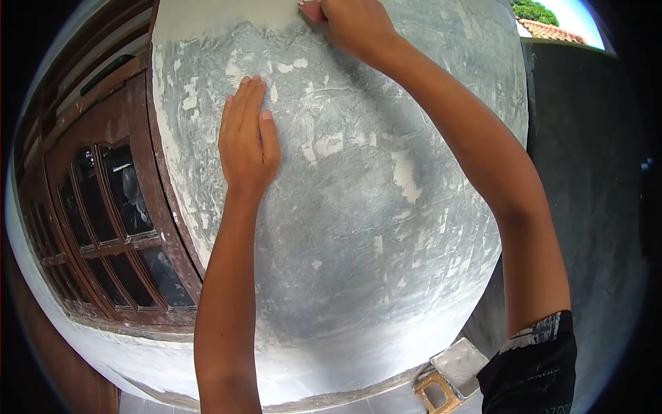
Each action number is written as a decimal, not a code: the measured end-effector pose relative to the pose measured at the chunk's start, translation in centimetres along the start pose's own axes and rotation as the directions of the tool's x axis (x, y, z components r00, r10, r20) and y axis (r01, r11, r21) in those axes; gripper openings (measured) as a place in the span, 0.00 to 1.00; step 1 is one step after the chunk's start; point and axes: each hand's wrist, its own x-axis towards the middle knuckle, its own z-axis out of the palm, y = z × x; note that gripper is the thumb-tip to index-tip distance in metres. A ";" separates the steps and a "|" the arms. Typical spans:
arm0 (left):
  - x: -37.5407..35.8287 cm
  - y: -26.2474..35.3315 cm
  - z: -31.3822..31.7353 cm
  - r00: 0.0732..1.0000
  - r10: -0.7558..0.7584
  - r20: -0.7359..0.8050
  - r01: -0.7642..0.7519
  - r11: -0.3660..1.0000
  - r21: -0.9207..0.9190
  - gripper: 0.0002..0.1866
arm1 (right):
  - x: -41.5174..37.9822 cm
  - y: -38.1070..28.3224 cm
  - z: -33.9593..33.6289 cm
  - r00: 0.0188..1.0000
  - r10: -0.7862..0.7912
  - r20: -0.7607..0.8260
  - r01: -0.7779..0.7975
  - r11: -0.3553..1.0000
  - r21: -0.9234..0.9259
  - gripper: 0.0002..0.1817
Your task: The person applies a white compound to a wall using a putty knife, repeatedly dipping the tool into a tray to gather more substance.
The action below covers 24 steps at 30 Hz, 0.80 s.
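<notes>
A grey wall (331, 228) with uneven white putty patches fills the middle of the view. My left hand (249, 138) lies flat against it, fingers stretched upward and holding nothing. Higher up, at the top edge of the view, my right hand (355, 27) is closed around a small red putty scraper (312, 10). Only part of the scraper shows, with some white material on its edge; my hand and the frame edge hide the rest. It is at the wall, near the border between a smooth pale coat (221, 14) and the rougher grey surface.
At the left is a brown wooden window (103, 228) with glass panes. Low on the right, a whitish, putty-smeared container (460, 366) stands by a small wooden stool (436, 393) on the tiled floor. A dark wall (586, 186) stands at the right; roof tiles (549, 31) show beyond.
</notes>
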 end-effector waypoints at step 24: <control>0.0 -0.1 0.0 1.000 0.011 -0.005 -0.011 1.000 0.004 0.22 | -0.7 -0.9 -1.6 0.999 -0.044 -0.009 0.043 0.997 -0.067 0.07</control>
